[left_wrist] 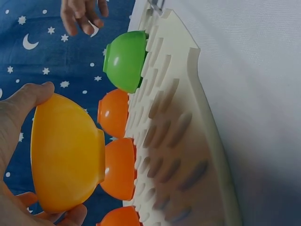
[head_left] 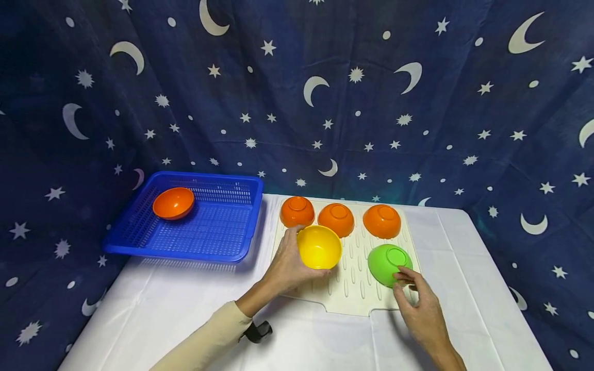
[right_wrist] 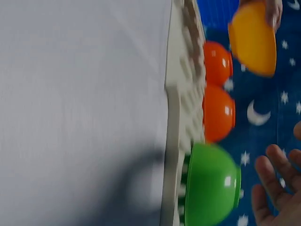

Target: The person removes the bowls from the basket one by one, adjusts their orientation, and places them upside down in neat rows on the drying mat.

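Note:
My left hand (head_left: 291, 265) holds a yellow bowl (head_left: 320, 247) upright by its rim, raised over the cream drying mat (head_left: 348, 301). In the left wrist view its thumb and fingers grip opposite sides of the yellow bowl (left_wrist: 68, 155). An upside-down green bowl (head_left: 382, 263) rests on the mat's right part. Close beside it is my right hand (head_left: 419, 304), fingers loosely bent and holding nothing; the right wrist view shows a gap between the fingers and the green bowl (right_wrist: 211, 188). Behind, an orange bowl (head_left: 297, 211), a second orange bowl (head_left: 336, 219) and a third (head_left: 382, 221) lie upside down in a row.
Left of the mat stands a blue perforated basket (head_left: 185, 255) with one orange bowl (head_left: 174, 203) inside. A white cloth (head_left: 185, 304) covers the table. A dark curtain (head_left: 297, 103) with moons and stars hangs behind and at both sides. A black strap (head_left: 257, 332) shows beneath the left sleeve.

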A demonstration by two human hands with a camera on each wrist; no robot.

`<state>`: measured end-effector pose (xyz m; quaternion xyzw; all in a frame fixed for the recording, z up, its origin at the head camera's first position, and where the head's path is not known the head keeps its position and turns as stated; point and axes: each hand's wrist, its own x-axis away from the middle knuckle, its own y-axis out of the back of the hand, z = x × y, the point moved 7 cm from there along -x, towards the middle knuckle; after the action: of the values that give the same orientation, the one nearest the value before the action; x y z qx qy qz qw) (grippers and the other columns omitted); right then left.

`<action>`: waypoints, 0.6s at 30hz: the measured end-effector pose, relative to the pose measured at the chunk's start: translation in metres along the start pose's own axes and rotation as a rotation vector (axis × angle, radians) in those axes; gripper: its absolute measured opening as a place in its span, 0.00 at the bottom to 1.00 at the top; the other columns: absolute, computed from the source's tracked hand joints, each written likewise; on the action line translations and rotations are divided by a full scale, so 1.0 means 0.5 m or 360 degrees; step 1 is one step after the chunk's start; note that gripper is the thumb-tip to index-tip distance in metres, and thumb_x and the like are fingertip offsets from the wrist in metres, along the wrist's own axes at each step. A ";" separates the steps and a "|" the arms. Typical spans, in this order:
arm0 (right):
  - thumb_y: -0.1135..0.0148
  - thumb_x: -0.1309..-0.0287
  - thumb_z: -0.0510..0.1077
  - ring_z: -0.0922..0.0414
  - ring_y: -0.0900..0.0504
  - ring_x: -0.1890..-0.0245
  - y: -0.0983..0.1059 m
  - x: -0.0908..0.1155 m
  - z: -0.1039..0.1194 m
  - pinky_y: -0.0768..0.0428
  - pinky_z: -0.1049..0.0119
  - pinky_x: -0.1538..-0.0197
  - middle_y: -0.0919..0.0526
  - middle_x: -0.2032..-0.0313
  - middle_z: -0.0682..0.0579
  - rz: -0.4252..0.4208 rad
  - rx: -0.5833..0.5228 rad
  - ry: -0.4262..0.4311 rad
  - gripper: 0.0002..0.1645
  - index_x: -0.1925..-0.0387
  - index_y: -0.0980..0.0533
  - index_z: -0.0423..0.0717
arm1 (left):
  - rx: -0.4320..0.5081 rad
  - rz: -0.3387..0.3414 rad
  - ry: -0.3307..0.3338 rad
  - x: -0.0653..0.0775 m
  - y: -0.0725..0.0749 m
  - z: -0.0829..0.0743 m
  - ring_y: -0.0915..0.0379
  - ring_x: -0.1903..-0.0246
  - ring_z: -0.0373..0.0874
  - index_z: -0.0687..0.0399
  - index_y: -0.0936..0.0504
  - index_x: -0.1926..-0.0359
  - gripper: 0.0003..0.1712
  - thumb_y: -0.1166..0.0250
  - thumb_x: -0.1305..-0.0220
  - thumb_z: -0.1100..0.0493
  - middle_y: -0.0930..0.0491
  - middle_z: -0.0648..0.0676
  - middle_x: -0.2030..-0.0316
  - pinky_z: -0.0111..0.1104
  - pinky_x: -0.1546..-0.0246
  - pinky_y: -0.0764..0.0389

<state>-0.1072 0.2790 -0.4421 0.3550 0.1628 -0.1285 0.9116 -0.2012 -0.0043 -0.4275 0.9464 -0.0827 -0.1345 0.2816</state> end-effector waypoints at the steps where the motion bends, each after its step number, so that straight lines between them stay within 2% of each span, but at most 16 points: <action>1: 0.35 0.36 0.33 0.61 0.25 0.52 -0.012 0.001 0.006 0.32 0.68 0.49 0.18 0.51 0.51 0.0037 -0.0025 -0.0014 0.24 0.39 0.26 0.38 | -0.0003 0.0002 -0.0002 -0.001 -0.003 0.000 0.30 0.46 0.54 0.56 0.40 0.31 0.63 0.15 0.64 0.43 0.32 0.58 0.42 0.50 0.50 0.22; 3: 0.37 0.33 0.34 0.61 0.23 0.54 -0.038 0.001 0.018 0.28 0.70 0.53 0.19 0.51 0.51 0.0120 -0.0102 -0.0033 0.22 0.39 0.26 0.39 | 0.0000 0.0003 -0.0004 -0.002 -0.009 -0.002 0.30 0.46 0.55 0.57 0.40 0.30 0.63 0.15 0.64 0.43 0.32 0.58 0.41 0.50 0.50 0.22; 6: 0.40 0.30 0.36 0.59 0.25 0.51 -0.076 0.001 0.032 0.26 0.71 0.52 0.25 0.45 0.48 0.0253 -0.0225 -0.0068 0.22 0.36 0.28 0.40 | -0.0003 0.0009 -0.0015 -0.004 -0.019 -0.004 0.30 0.46 0.55 0.57 0.40 0.31 0.63 0.14 0.64 0.44 0.32 0.59 0.41 0.50 0.50 0.23; 11: 0.41 0.27 0.44 0.52 0.28 0.48 -0.133 -0.004 0.045 0.25 0.66 0.50 0.37 0.36 0.46 0.0537 -0.0416 -0.0257 0.34 0.24 0.40 0.47 | -0.0064 0.0039 -0.0062 -0.002 -0.038 -0.008 0.31 0.45 0.54 0.58 0.39 0.31 0.62 0.14 0.64 0.45 0.32 0.59 0.41 0.48 0.49 0.22; 15: 0.39 0.28 0.46 0.51 0.27 0.50 -0.168 -0.002 0.050 0.24 0.65 0.53 0.36 0.38 0.46 0.0730 -0.0538 -0.0392 0.44 0.20 0.49 0.46 | -0.0157 0.0107 -0.0084 0.003 -0.055 -0.007 0.31 0.47 0.50 0.58 0.38 0.31 0.62 0.15 0.64 0.42 0.30 0.56 0.42 0.43 0.53 0.20; 18: 0.39 0.28 0.44 0.50 0.26 0.53 -0.182 -0.003 0.054 0.21 0.63 0.56 0.32 0.43 0.44 0.0752 -0.0672 -0.0462 0.46 0.20 0.52 0.41 | -0.0264 0.0143 -0.0095 0.007 -0.063 -0.005 0.31 0.48 0.49 0.56 0.37 0.31 0.63 0.16 0.65 0.38 0.27 0.56 0.44 0.41 0.56 0.20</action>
<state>-0.1348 0.1955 -0.4778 0.1644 -0.0323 0.0733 0.9831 -0.1944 0.0223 -0.4438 0.9108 -0.1219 -0.1563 0.3622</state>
